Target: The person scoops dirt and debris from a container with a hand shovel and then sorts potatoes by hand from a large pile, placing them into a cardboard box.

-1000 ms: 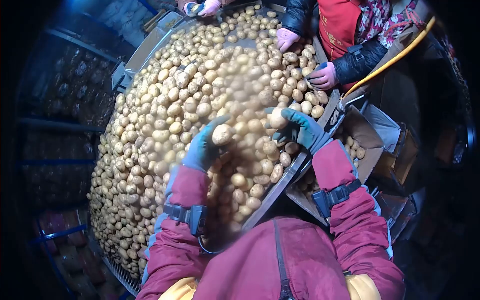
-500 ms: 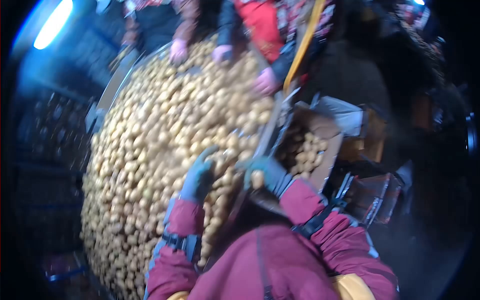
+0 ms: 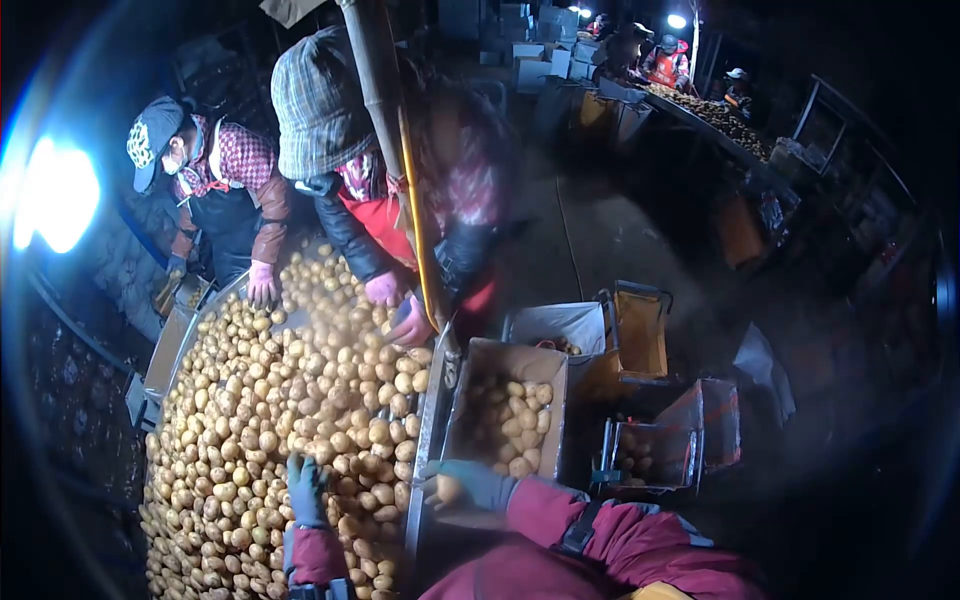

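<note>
My left hand [image 3: 307, 492], in a grey-green glove, is over the heap of potatoes [image 3: 240, 440], with its fingers apart and nothing seen in them. My right hand [image 3: 482, 484], gloved alike, is beyond the metal edge of the sorting table [image 3: 425, 460]. A potato [image 3: 447, 490] sits in its fingers. Just past that hand stands an open carton [image 3: 555, 400], partly filled with potatoes.
Across the heap, two people in pink gloves work: one hand [image 3: 262, 285] lies at the far edge, another [image 3: 410, 322] nearer the post [image 3: 385, 110]. More crates [image 3: 650, 450] and a yellow-lined bin [image 3: 640, 330] stand at right. A second table [image 3: 715, 120] is farther back.
The view has tilted up and turned, bringing the far room into sight. My right hand has moved right, over the table edge toward the carton, with the potato. My left hand stays over the heap.
</note>
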### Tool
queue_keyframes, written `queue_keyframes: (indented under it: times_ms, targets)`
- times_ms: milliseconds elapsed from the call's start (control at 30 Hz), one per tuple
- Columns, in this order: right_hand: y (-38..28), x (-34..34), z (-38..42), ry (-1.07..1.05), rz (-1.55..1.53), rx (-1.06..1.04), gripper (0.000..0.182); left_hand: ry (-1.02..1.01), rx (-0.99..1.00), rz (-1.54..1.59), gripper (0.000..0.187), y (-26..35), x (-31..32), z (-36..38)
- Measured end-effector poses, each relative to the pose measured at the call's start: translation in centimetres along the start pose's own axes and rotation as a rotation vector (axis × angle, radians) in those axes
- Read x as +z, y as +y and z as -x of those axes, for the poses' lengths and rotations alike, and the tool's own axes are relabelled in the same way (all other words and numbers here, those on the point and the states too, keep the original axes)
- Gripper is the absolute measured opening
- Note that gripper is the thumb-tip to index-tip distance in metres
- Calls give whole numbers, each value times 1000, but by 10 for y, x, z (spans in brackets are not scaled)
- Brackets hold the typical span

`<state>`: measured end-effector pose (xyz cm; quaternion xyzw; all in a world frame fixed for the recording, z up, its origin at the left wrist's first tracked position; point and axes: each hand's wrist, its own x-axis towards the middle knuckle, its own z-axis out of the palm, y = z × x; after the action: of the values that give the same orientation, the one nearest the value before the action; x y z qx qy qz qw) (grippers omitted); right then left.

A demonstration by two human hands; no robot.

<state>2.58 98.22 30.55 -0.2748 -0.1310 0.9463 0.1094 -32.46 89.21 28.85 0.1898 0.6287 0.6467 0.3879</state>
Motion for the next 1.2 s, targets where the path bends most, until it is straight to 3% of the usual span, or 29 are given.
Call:
queue_keyframes:
  times_ms: [33,67,133,167,200,233,267,333,433,533,567,667,700,800,867,933,967,1067,1133,1200]
  targets:
    - [7,-8,-12,59,-81,61,40,38,120,-450,57,15,-24,9]
    - [-11,26,19,129,25,34,42,50,241,-736,74,27,-31,30]
    - [2,12,5,56,31,-107,44,16,316,-1132,88,41,-51,75]
    - [-7,34,16,108,-16,-72,46,-6,325,-1265,96,30,-70,92]
    - [-7,34,9,104,22,-79,48,-54,289,-1335,104,16,-89,109]
    - [-5,33,-3,99,60,-86,49,-115,91,-1376,118,18,-83,131]
    - [-4,35,-13,95,98,-91,51,-201,216,-1559,108,-34,-119,133]
    - [-2,43,-29,59,120,-102,57,-153,-68,-1809,121,4,-61,161]
    - [-8,57,-41,-34,131,-59,60,-69,33,-1652,115,-26,-70,148]
    - [4,52,-56,-138,145,-78,53,-89,-27,-1672,107,-35,-78,138]
    - [9,51,-60,-172,151,-83,51,-8,127,-1457,128,-34,-73,142]
    - [21,47,-69,-83,220,36,50,23,21,-1327,133,-33,-70,131]
    - [30,43,-78,-26,231,108,40,143,183,-1358,134,-50,-71,125]
    - [34,63,-60,-5,380,261,31,207,-13,-1152,134,-44,-56,104]
    - [46,62,-59,-85,373,329,28,238,-4,-1191,133,-32,-36,104]
    - [59,80,-51,54,522,333,28,241,67,-1157,132,-28,-32,102]
    - [68,61,-70,-261,435,303,30,245,122,-1166,127,-27,-31,103]
    - [94,30,-110,-338,825,83,31,248,326,-1175,120,-20,-18,101]
    - [107,12,-134,-449,976,-3,30,223,338,-1165,110,-8,-5,97]
    - [68,69,-104,-370,969,71,32,149,368,-1053,101,-8,-5,85]
